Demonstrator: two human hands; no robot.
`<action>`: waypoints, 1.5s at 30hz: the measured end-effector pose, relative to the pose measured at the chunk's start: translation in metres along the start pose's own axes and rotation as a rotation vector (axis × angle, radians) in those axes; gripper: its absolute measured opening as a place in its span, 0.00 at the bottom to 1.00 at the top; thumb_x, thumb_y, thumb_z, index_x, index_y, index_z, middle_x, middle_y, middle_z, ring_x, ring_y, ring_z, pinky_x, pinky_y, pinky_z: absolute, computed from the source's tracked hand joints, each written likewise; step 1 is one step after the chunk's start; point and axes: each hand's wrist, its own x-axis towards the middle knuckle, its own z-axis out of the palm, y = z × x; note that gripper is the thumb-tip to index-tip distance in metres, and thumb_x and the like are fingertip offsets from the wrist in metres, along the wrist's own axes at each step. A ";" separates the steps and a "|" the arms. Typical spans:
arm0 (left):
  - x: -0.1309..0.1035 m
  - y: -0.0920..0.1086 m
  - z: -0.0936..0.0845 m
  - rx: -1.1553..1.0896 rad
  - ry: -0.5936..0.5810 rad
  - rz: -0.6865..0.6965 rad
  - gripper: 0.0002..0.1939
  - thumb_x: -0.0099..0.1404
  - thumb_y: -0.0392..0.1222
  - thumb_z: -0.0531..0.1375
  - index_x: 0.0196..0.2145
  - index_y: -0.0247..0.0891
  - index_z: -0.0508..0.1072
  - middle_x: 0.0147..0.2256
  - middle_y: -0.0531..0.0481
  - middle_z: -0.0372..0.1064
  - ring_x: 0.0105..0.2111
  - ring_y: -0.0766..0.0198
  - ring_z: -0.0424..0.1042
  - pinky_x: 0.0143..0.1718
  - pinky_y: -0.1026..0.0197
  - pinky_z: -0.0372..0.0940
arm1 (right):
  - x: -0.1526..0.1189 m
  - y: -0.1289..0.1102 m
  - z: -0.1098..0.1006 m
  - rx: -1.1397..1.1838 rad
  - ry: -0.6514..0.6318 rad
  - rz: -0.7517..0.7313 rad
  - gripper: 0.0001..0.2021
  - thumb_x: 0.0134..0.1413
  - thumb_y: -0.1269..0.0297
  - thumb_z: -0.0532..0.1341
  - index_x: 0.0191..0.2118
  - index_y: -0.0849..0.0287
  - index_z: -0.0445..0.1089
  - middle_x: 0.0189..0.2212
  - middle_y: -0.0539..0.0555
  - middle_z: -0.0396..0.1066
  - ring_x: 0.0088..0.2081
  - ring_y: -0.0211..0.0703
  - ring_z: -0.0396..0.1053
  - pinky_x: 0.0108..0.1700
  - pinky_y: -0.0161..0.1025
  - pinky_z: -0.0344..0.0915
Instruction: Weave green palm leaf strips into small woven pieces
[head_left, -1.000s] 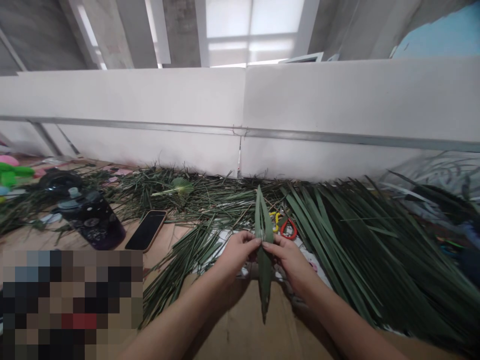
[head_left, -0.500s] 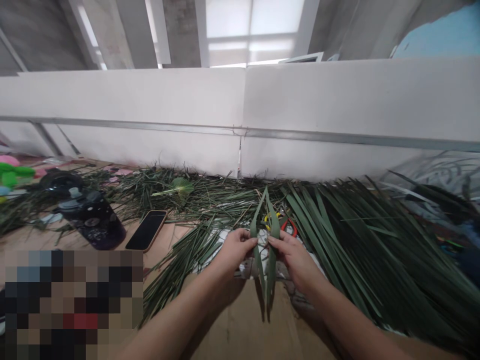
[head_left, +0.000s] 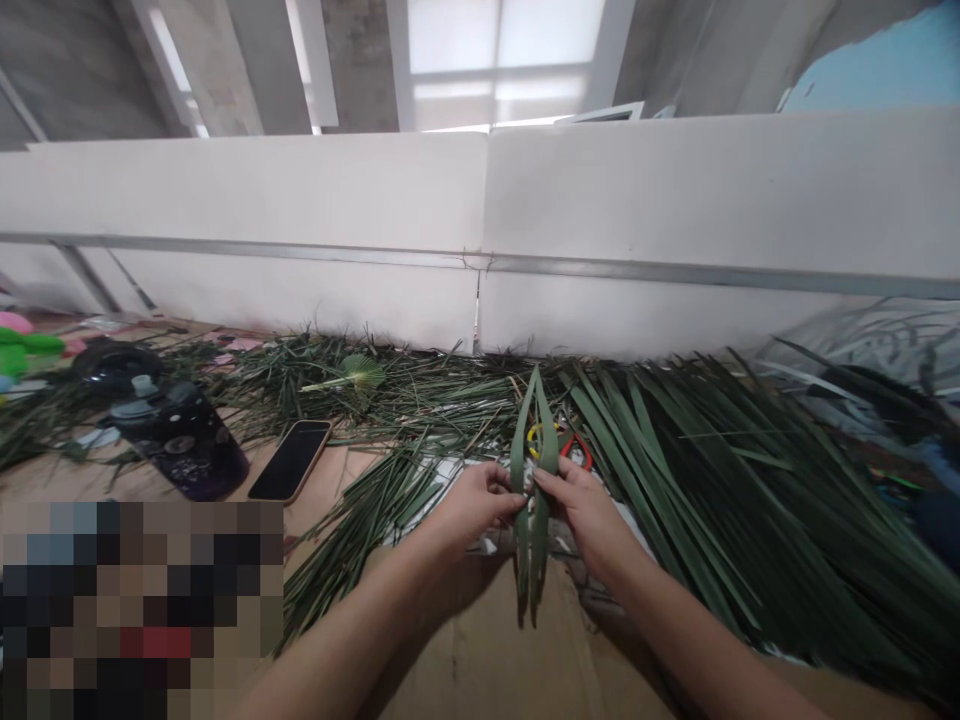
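A long green palm leaf strip (head_left: 550, 438) stands between my hands in two halves, joined at the top tip and with a narrow gap between them. My left hand (head_left: 480, 502) pinches the left half between thumb and fingers. On the right half, the thumb and fingers of my right hand (head_left: 583, 505) are closed at about the same height. The lower ends hang free over brown cardboard (head_left: 510, 660). Just behind the leaf lie a red-handled tool (head_left: 582, 449) and a yellow-handled tool (head_left: 532, 438), both partly hidden.
Wide dark green leaves (head_left: 735, 500) are piled on the right. Thin cut strips (head_left: 360, 520) lie left of my hands, with more heaped along the white panel (head_left: 337, 190). A phone (head_left: 292, 460) and a dark bottle (head_left: 184, 440) are at left, beside a pixelated area.
The two leaf halves have come closer together, narrowing the gap. My left hand has shifted slightly right along with its half. Both hands keep their pinch.
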 end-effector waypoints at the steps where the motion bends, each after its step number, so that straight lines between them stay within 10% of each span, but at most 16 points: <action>1: 0.000 0.000 0.000 -0.007 0.011 0.016 0.13 0.50 0.38 0.71 0.29 0.36 0.70 0.22 0.55 0.66 0.21 0.69 0.65 0.24 0.65 0.59 | 0.000 -0.001 0.000 0.009 0.005 0.003 0.18 0.39 0.54 0.77 0.35 0.57 0.75 0.30 0.53 0.80 0.27 0.45 0.73 0.31 0.40 0.68; 22: 0.019 -0.003 -0.038 0.260 0.321 0.119 0.09 0.57 0.28 0.61 0.29 0.39 0.66 0.25 0.57 0.63 0.25 0.65 0.66 0.30 0.64 0.63 | 0.004 -0.037 -0.021 0.051 0.077 0.033 0.22 0.37 0.55 0.79 0.31 0.55 0.66 0.21 0.42 0.65 0.17 0.29 0.54 0.16 0.28 0.48; 28: 0.003 0.013 -0.044 0.721 0.416 0.245 0.09 0.58 0.26 0.59 0.28 0.40 0.68 0.27 0.54 0.66 0.33 0.61 0.68 0.38 0.62 0.57 | 0.005 -0.074 -0.039 -0.002 0.014 -0.131 0.18 0.39 0.59 0.79 0.33 0.57 0.73 0.19 0.43 0.63 0.19 0.30 0.54 0.20 0.27 0.52; 31: -0.005 0.022 -0.048 0.600 0.277 0.259 0.03 0.59 0.37 0.64 0.33 0.39 0.73 0.30 0.52 0.71 0.35 0.59 0.69 0.38 0.62 0.59 | -0.005 -0.100 -0.048 -0.068 -0.039 -0.119 0.16 0.41 0.59 0.78 0.35 0.58 0.77 0.19 0.44 0.62 0.19 0.30 0.52 0.20 0.29 0.48; 35: -0.018 0.053 -0.057 0.320 0.201 0.320 0.21 0.63 0.56 0.63 0.46 0.37 0.75 0.42 0.45 0.76 0.44 0.54 0.73 0.46 0.58 0.65 | -0.025 -0.124 -0.060 -0.193 -0.092 -0.104 0.15 0.43 0.56 0.76 0.36 0.58 0.79 0.16 0.45 0.61 0.17 0.31 0.50 0.19 0.32 0.46; 41: -0.029 0.103 -0.067 0.265 0.282 0.566 0.26 0.66 0.54 0.62 0.58 0.41 0.72 0.60 0.41 0.69 0.61 0.51 0.66 0.62 0.53 0.59 | -0.053 -0.144 -0.071 -0.226 0.017 -0.083 0.16 0.36 0.60 0.77 0.37 0.53 0.81 0.21 0.52 0.72 0.22 0.45 0.67 0.25 0.40 0.62; 45: -0.020 0.108 -0.060 0.377 0.163 0.621 0.28 0.67 0.51 0.63 0.63 0.44 0.70 0.67 0.45 0.63 0.68 0.52 0.58 0.69 0.53 0.48 | -0.062 -0.150 -0.070 -0.192 -0.044 -0.088 0.13 0.36 0.57 0.76 0.32 0.53 0.80 0.15 0.50 0.66 0.17 0.40 0.58 0.23 0.41 0.57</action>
